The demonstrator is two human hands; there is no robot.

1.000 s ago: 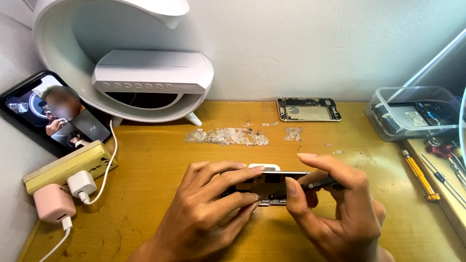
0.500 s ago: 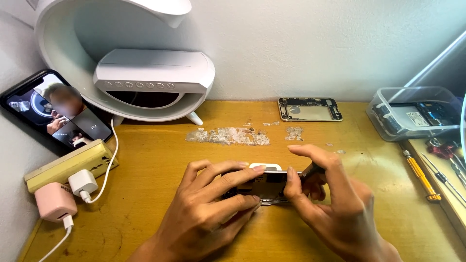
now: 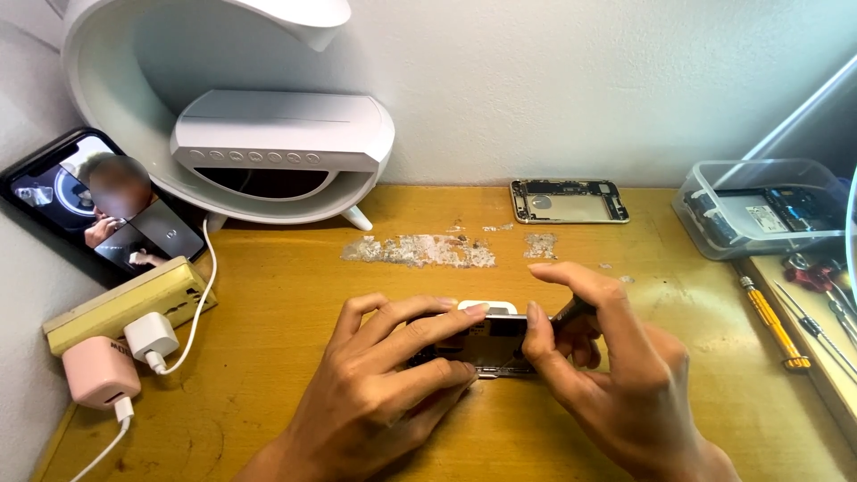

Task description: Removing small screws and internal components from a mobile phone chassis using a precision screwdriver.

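Note:
My left hand (image 3: pixel 384 379) lies over a dark opened phone (image 3: pixel 491 344) on the wooden desk (image 3: pixel 286 303), its fingers pressing the phone's top edge. My right hand (image 3: pixel 607 366) grips the phone's right end, thumb on its face, fingers curled over a thin dark tool (image 3: pixel 571 311) that pokes out near the index finger. A small white piece (image 3: pixel 489 306) sits just behind the phone. Most of the phone is hidden under both hands.
A gutted phone frame (image 3: pixel 568 200) lies at the back. A clear plastic box (image 3: pixel 759 210) with parts stands at right, beside screwdrivers (image 3: pixel 773 323). A white lamp-speaker (image 3: pixel 268 134), a leaning phone (image 3: pixel 98 201), a power strip (image 3: pixel 125 303) and chargers occupy the left. Scraped patches (image 3: pixel 420 252) mark the desk.
My right hand has slid left along the phone and closed in on its right end; the tool now shows less. My left hand has barely moved.

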